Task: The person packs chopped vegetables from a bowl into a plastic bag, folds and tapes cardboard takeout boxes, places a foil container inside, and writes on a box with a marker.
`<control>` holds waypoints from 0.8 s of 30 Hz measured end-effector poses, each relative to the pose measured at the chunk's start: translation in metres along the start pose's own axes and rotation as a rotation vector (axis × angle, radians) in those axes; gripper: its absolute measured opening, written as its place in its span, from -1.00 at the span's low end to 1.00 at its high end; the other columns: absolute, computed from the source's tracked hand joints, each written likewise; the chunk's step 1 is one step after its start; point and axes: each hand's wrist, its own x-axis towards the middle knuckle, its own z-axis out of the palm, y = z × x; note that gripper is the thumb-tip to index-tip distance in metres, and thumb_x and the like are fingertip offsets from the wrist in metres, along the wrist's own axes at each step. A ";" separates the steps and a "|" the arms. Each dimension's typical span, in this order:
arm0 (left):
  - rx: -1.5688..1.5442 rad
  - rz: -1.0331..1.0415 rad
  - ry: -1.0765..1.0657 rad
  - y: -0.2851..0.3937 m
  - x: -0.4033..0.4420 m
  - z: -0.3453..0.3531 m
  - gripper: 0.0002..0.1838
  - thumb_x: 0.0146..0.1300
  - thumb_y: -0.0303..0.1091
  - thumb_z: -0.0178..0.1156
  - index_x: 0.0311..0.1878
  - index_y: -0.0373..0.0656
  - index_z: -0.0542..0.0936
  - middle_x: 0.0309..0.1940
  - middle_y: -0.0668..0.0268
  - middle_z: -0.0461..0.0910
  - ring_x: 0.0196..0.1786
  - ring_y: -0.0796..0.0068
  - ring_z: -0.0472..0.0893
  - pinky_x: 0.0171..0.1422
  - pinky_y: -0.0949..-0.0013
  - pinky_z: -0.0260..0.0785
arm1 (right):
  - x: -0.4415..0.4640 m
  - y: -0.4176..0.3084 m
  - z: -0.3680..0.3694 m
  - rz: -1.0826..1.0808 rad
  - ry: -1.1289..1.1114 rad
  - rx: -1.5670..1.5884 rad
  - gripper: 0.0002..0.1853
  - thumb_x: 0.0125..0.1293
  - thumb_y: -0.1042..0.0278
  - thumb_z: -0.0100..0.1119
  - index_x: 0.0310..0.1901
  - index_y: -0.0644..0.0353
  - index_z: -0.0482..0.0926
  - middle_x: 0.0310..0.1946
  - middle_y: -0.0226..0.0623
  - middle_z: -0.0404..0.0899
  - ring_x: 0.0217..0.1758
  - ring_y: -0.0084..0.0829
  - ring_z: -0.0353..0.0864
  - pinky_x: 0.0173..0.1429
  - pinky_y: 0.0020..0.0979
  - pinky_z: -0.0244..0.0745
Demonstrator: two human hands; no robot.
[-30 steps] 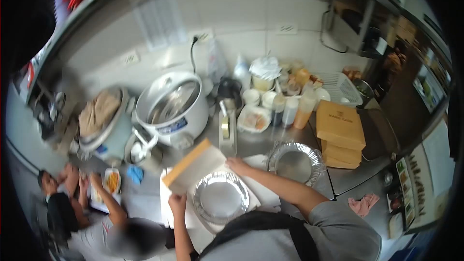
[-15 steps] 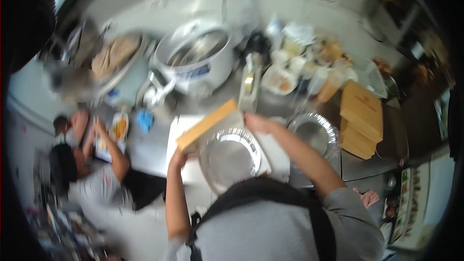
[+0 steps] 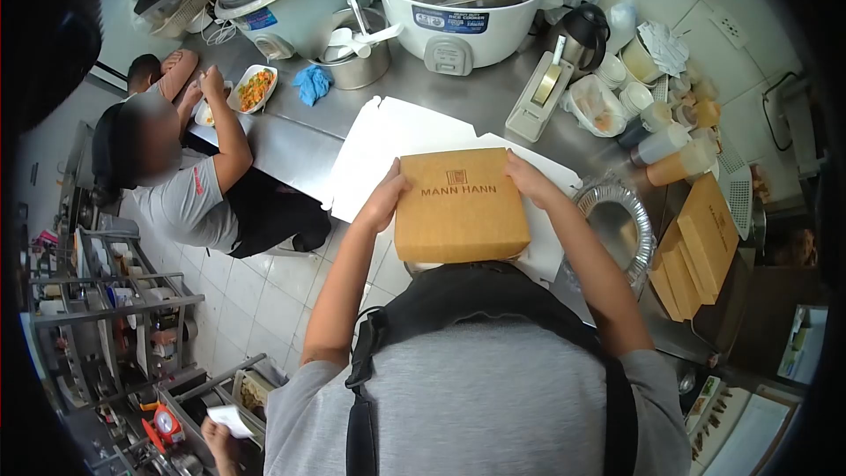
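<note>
A brown cardboard box (image 3: 463, 211) printed "MANN HANN" is held between my two hands in front of my chest. My left hand (image 3: 385, 196) grips its left edge near the upper corner. At the upper right corner, my right hand (image 3: 529, 178) has its fingers closed on the box. A pale rim (image 3: 421, 266) peeks out below the box's near edge; most of it is hidden. Under and behind the box lies a white flat sheet (image 3: 388, 137) of card or board. A round foil tray (image 3: 650, 242) rests to the right of my right forearm.
Folded brown boxes (image 3: 705, 242) stand at the right. A tape dispenser (image 3: 536, 101), sauce bottles (image 3: 661, 143) and a rice cooker (image 3: 454, 31) line the back of the steel counter (image 3: 291, 137). At left a person (image 3: 189, 203) sits by a food dish (image 3: 256, 88).
The box has turned so its printed face shows, and the round foil tray seen in front of it is now almost covered. The camera view has shifted and sharpened.
</note>
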 end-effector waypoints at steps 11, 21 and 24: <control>-0.245 -0.051 0.130 -0.030 -0.109 0.058 -0.26 0.41 0.05 -0.10 0.48 -0.23 0.03 0.41 0.09 0.18 0.41 0.28 0.23 0.43 0.28 0.09 | -0.125 0.063 0.037 0.004 0.007 0.600 -0.42 0.49 0.09 -0.15 0.41 0.27 0.14 0.33 -0.19 0.28 0.40 -0.37 0.21 0.45 -0.39 0.04; -0.023 0.208 0.320 -0.068 -0.031 0.023 -0.45 0.29 -0.03 0.03 0.07 -0.40 0.45 -0.18 0.18 0.59 -0.18 0.45 0.51 -0.11 0.28 0.38 | -0.054 0.016 0.039 -0.248 0.204 0.200 -0.47 0.48 0.11 -0.08 0.32 0.32 0.28 0.21 -0.21 0.41 0.25 -0.39 0.36 0.35 -0.40 0.17; 0.137 0.333 0.450 -0.093 -0.045 0.028 -0.53 0.24 -0.11 0.16 -0.16 -0.48 0.55 -0.52 0.26 0.56 -0.43 0.55 0.48 -0.37 0.38 0.37 | -0.068 0.030 0.031 -0.161 0.168 0.101 -0.46 0.47 0.09 -0.05 0.31 0.33 0.30 0.17 -0.19 0.45 0.21 -0.38 0.40 0.33 -0.39 0.20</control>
